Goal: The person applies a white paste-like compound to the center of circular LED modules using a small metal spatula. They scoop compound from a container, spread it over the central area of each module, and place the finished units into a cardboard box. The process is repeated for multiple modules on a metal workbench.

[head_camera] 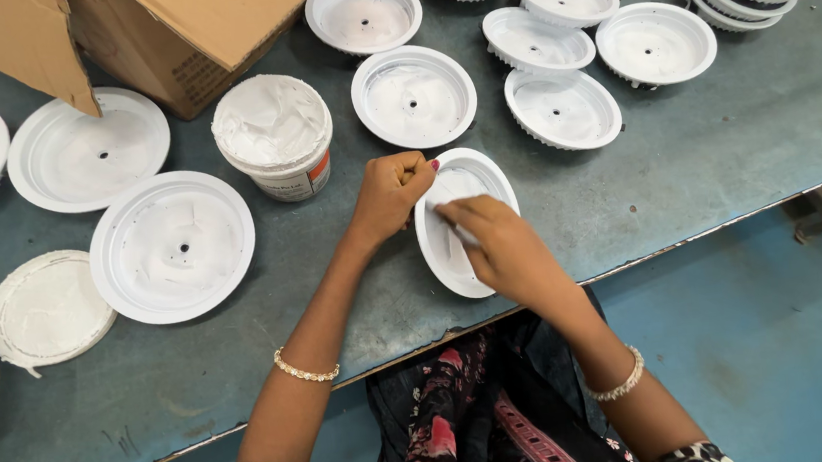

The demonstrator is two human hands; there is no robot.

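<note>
White round plastic housing (448,248) stands tilted on the grey-green metal table (686,164), at six o'clock from the flat housings. Left hand (389,195) pinches its rim (fist curled); right hand (498,243) presses fingers together inside, five o'clock of the open white paste tub (273,134).

A round white plastic housing (448,248), shallow and dish-shaped with a broad flat rim, stands tilted on its edge near the front edge of the desk (706,162), its open, white-smeared inside facing up and rightward.
</note>
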